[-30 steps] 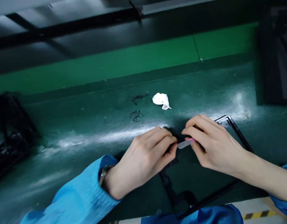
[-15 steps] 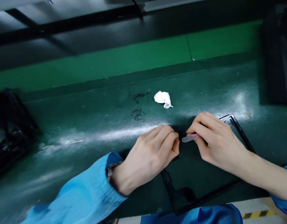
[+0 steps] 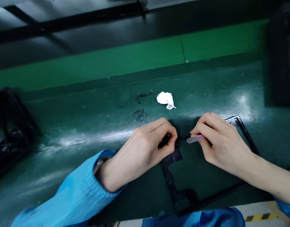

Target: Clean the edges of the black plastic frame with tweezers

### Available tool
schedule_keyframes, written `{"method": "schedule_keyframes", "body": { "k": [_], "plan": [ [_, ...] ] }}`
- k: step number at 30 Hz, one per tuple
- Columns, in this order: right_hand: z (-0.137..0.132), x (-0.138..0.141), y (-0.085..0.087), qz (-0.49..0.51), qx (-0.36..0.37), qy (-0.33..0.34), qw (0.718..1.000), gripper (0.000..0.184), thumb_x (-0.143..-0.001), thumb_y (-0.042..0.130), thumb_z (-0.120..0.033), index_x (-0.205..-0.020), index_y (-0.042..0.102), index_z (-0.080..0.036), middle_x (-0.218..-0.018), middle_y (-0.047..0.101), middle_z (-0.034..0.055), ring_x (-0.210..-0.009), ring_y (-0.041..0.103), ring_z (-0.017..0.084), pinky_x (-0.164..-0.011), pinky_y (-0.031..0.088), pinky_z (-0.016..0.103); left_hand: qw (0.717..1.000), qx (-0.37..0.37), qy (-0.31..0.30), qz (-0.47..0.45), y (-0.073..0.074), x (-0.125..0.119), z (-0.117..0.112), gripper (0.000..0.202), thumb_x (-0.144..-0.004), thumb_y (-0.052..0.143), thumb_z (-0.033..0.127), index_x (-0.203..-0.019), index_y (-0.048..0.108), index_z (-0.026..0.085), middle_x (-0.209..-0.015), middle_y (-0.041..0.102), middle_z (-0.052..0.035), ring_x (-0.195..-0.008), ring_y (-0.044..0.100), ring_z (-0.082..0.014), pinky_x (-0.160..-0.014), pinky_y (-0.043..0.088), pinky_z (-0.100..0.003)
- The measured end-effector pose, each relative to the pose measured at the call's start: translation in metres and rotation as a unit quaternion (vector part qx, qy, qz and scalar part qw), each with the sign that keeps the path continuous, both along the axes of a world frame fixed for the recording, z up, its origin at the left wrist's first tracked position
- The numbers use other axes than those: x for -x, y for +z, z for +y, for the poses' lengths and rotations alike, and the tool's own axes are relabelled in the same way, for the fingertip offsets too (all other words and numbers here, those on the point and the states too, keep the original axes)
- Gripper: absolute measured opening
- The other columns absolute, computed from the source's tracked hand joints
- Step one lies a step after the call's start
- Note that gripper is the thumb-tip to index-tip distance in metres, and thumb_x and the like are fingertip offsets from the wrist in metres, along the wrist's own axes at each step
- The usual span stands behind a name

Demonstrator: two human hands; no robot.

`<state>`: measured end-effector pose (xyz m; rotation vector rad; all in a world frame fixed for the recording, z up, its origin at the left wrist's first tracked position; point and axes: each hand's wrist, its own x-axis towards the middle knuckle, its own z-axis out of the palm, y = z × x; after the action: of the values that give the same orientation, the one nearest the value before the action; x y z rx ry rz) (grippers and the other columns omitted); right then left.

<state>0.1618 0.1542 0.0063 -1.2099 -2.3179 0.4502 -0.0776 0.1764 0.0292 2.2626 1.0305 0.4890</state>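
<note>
On the green bench lies a thin black rectangular frame (image 3: 250, 138), its left side and far edge partly under my hands. My left hand (image 3: 147, 146) is closed in a pinch above the frame's far left corner. What its fingertips hold, if anything, is hidden. Pinched between the thumb and fingers of my right hand (image 3: 221, 142) is a small pink tool with a flat metal end (image 3: 194, 139), rounded and with small holes, pointing left toward my left hand. A small gap separates the two hands.
A crumpled white scrap (image 3: 166, 99) lies beyond my hands, beside a tangle of thin black strands (image 3: 140, 116). Dark equipment (image 3: 11, 132) stands at the left, and a dark boxy object (image 3: 280, 60) at the right. A green ledge (image 3: 107, 66) runs along the back.
My left hand has turned and shifted slightly left, away from the tool, uncovering more of the frame's left side. My right hand keeps its hold on the pink tool.
</note>
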Motion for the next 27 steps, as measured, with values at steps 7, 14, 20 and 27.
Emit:
{"method": "schedule_keyframes", "body": {
  "k": [7,14,20,27],
  "plan": [
    [0.0,0.0,-0.001,-0.006,0.001,-0.003,1.0,0.027,-0.094,0.046,0.004,-0.087,0.065,-0.013,-0.091,0.061,0.0085,-0.081,0.057,0.021,-0.069,0.045,0.036,1.0,-0.004,0.004,-0.015,-0.009,-0.001,-0.004,0.007,-0.103,0.067,0.022,-0.106,0.069,0.016,-0.1,0.07,-0.0027,-0.085,0.067,-0.0127,-0.076,0.053,-0.024],
    [0.0,0.0,-0.001,-0.008,-0.005,-0.007,1.0,0.027,-0.094,0.046,0.004,-0.085,0.065,-0.013,-0.089,0.061,0.0081,-0.08,0.056,0.02,-0.069,0.045,0.036,1.0,-0.02,0.001,-0.01,-0.016,-0.007,-0.008,0.01,-0.104,0.055,0.012,-0.098,0.063,0.015,-0.095,0.064,-0.0026,-0.078,0.059,-0.0115,-0.067,0.047,-0.024],
    [0.001,0.0,-0.001,-0.008,-0.007,-0.008,1.0,0.023,-0.094,0.05,0.003,-0.087,0.065,-0.013,-0.089,0.061,0.0077,-0.078,0.054,0.019,-0.067,0.044,0.035,0.999,0.048,0.004,0.002,-0.01,-0.001,-0.004,0.01,-0.104,0.055,0.009,-0.098,0.059,0.017,-0.093,0.058,0.001,-0.075,0.053,-0.0092,-0.066,0.042,-0.023],
    [0.001,0.0,-0.001,-0.011,-0.007,-0.008,1.0,0.025,-0.093,0.049,0.005,-0.087,0.065,-0.013,-0.09,0.061,0.0077,-0.079,0.055,0.02,-0.067,0.043,0.035,0.995,0.1,0.0,0.005,-0.001,0.001,0.0,0.013,-0.108,0.049,0.014,-0.098,0.056,0.019,-0.093,0.057,0.0015,-0.077,0.052,-0.0094,-0.069,0.042,-0.023]
  ]
}}
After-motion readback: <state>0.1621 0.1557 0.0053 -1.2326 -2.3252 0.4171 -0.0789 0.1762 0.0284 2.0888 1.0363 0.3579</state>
